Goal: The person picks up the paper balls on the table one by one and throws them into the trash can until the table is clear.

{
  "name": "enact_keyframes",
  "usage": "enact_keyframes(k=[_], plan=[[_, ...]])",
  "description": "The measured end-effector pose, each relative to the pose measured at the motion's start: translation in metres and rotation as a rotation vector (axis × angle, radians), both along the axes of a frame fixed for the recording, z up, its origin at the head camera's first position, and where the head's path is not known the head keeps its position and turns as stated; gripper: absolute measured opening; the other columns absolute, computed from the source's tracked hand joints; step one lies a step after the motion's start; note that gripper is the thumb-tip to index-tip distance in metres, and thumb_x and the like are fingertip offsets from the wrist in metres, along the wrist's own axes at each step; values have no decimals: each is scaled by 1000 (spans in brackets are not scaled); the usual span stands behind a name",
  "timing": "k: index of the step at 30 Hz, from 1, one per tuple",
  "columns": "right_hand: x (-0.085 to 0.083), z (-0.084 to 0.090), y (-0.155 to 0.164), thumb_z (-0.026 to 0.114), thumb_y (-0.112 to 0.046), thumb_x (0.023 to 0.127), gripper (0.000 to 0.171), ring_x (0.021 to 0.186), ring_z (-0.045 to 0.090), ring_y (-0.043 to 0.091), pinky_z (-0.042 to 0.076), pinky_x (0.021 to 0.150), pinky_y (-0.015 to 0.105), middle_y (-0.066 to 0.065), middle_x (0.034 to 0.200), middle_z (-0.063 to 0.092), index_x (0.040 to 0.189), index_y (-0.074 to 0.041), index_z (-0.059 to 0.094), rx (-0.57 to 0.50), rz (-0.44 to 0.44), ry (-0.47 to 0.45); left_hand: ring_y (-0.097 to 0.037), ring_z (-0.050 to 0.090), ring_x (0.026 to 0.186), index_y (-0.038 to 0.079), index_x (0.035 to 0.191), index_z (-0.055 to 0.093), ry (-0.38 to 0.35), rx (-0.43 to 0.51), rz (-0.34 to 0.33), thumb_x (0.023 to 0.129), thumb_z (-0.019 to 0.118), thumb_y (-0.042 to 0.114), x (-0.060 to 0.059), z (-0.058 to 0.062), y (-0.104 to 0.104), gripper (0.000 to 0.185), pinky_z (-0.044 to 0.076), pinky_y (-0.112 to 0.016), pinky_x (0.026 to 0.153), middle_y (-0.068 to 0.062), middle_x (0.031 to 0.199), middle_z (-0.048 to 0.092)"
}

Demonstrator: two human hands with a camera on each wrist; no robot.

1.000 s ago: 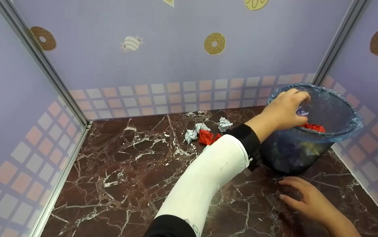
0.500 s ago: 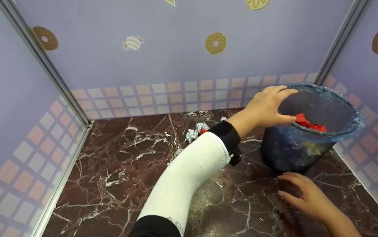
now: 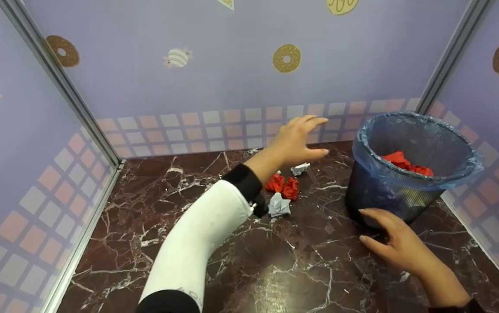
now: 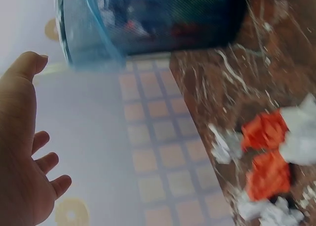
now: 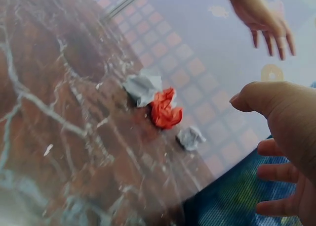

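Observation:
My left hand (image 3: 293, 141) is raised over the marbled surface left of the bin, fingers spread and holding nothing. Beneath it lie crumpled red paper balls (image 3: 290, 188), a pale paper ball (image 3: 279, 205) in front of them and another white paper ball (image 3: 300, 168) behind. In the left wrist view more pale crumpled paper (image 4: 276, 213) shows beside the red. My right hand (image 3: 399, 243) is by the front of the bin's base, thumb and fingers apart with nothing between them; whether it touches the bin I cannot tell. The mesh bin (image 3: 375, 191) holds crumpled red paper (image 3: 399, 161).
A blue plastic liner (image 3: 462, 174) folds over the bin's rim. Purple patterned panels (image 3: 232, 78) enclose the dark red marbled surface (image 3: 153, 261) at the back and both sides. Small white scraps (image 3: 346, 290) are scattered on the surface.
My left hand has let go of a purple paper ball in the bin and moved left, out over the paper balls. My right hand has shifted slightly up toward the bin.

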State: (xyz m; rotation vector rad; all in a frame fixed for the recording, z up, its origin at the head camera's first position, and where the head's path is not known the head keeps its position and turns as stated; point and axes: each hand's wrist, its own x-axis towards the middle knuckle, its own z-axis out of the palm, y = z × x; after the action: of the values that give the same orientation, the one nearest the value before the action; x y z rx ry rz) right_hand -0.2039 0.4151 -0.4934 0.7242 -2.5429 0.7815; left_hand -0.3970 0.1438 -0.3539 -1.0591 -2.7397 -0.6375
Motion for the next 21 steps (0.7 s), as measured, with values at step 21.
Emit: enact_keyframes(k=[21], plan=[[-83,42,-81,77,-34,83,60,118,52,25,43,100,51,5,129,53,137,-23,54,22,47,-33,-24,34,140,34,147,39,-167,315,252,82,71,51,58,-118,-183,75,29,-52,113,4,154,36]])
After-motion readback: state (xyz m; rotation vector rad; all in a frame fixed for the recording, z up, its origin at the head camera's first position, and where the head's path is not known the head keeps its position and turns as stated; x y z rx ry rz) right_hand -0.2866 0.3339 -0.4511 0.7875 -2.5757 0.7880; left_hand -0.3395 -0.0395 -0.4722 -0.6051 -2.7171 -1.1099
